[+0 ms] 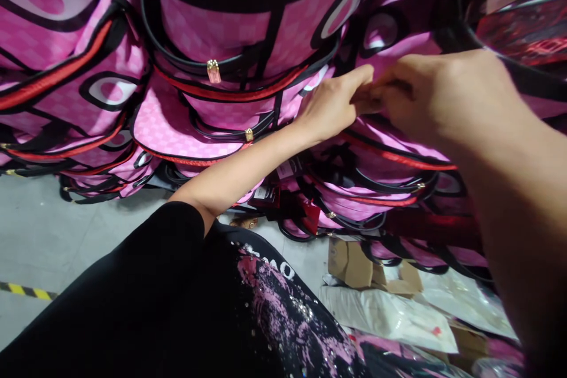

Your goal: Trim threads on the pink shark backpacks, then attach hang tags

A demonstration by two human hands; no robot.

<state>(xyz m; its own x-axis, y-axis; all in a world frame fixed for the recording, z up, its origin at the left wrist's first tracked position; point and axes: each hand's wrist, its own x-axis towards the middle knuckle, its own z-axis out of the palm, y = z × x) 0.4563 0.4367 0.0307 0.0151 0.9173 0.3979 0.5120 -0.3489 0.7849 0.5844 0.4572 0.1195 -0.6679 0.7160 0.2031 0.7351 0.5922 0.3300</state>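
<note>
Pink checked bags with black trim, red piping and eye-shaped prints are stacked in front of me; one large pink bag (217,18) fills the upper middle. Reaching across the stack, my left hand (330,100) is closed, its fingertips meeting those of my right hand. My right hand (420,91) is also closed, in a pinch. Whatever is between the fingers is hidden. Both hands are in front of a pink bag (394,144) at the right of the stack. A gold zip pull (213,71) hangs on the large bag, left of my hands.
More pink bags (110,91) are stacked at the left. Below right lie brown cardboard (352,263) and white plastic packages (390,313). Yellow-black tape (26,291) marks the grey floor (110,230). A dark red tag (311,217) hangs below the bags.
</note>
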